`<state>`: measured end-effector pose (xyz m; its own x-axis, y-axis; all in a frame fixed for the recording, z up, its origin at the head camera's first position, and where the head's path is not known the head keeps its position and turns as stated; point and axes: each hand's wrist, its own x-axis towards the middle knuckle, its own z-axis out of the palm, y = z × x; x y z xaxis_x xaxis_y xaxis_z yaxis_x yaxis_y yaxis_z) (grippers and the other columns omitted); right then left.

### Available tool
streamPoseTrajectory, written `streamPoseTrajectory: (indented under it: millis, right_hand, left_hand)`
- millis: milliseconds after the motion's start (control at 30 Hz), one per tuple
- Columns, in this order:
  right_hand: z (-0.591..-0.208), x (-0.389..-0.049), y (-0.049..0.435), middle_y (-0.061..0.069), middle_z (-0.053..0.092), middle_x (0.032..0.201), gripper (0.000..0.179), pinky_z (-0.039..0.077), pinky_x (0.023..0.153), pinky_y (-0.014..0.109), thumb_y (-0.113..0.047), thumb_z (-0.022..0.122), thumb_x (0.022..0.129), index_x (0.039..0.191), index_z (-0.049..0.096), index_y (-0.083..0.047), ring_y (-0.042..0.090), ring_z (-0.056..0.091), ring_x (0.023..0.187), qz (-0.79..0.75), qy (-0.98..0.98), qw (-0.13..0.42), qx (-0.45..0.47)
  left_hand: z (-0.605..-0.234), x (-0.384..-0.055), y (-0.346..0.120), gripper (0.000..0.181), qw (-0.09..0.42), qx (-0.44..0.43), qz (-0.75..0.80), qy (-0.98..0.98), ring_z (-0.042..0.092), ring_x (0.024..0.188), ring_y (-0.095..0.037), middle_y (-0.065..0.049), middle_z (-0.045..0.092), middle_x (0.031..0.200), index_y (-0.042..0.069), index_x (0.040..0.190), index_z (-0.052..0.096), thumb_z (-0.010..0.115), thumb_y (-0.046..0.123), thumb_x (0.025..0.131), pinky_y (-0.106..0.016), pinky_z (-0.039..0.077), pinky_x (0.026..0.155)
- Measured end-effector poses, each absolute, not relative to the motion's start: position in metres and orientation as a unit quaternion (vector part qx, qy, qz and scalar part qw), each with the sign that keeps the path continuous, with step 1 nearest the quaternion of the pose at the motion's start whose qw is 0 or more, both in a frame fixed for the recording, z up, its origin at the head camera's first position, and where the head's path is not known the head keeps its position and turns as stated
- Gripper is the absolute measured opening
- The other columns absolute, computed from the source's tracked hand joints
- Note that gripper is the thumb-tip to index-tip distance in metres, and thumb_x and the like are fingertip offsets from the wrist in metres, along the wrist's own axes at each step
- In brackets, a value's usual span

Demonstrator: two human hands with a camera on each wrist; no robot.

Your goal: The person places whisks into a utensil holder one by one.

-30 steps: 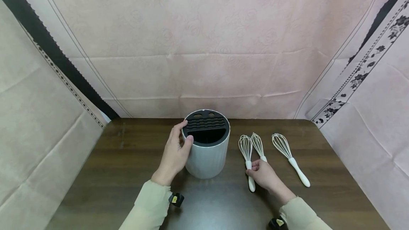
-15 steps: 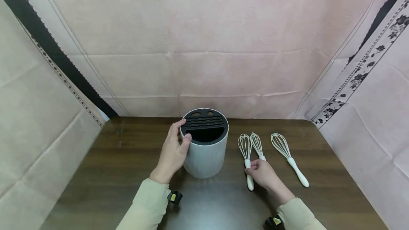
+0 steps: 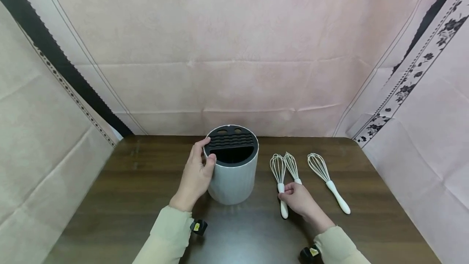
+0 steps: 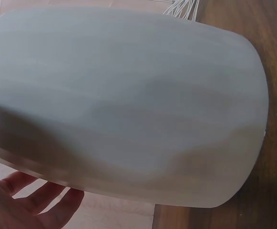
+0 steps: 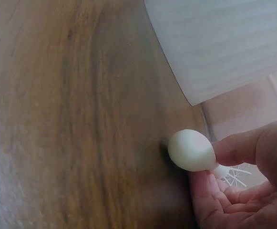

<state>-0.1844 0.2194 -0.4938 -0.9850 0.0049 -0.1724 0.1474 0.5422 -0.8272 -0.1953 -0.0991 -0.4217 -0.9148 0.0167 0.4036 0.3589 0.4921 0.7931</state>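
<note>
In the head view a pale grey ribbed utensil holder (image 3: 234, 182) stands upright, its black slotted lid (image 3: 232, 146) having one large opening at the front. My left hand (image 3: 194, 176) grips its left side near the rim, thumb in front and fingers farther back. The left wrist view shows the holder's wall (image 4: 128, 95) filling most of the frame. To its right, my right hand (image 3: 300, 201) pinches the handle of a white whisk (image 3: 278, 168) between thumb and fingers. The rounded handle end (image 5: 190, 150) faces the right wrist camera. A second whisk (image 3: 291, 166) lies close beside it, its lower handle hidden by the hand.
A third whisk (image 3: 331, 186) lies slanted on the dark wooden table (image 3: 146, 199), farther right. Pale patterned cloth (image 3: 234, 52) hangs behind the table's back edge and along both sides.
The whole head view has drifted slightly, so everything appears a little farther left. Both hands keep the same hold on the utensil holder and the whisk.
</note>
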Motion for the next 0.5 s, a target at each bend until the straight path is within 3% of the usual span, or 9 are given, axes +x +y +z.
streamPoseTrajectory:
  millis: [500]
  right_hand:
    - [-0.4930, -0.1829, 0.2162, 0.008, 0.059, 0.077, 0.019, 0.044, 0.059, 0.030, -0.003, 0.069, 0.083, 0.096, 0.058, 0.005, 0.018, 0.054, 0.067, -0.481, 0.874, 0.064, 0.041]
  left_hand:
    - [-0.4251, -0.1952, -0.0999, 0.047, 0.195, -0.116, -0.471, -0.852, 0.056, 0.113, -0.027, -0.004, 0.041, 0.142, 0.029, 0.145, 0.035, 0.046, 0.039, 0.101, -0.050, 0.049, 0.092]
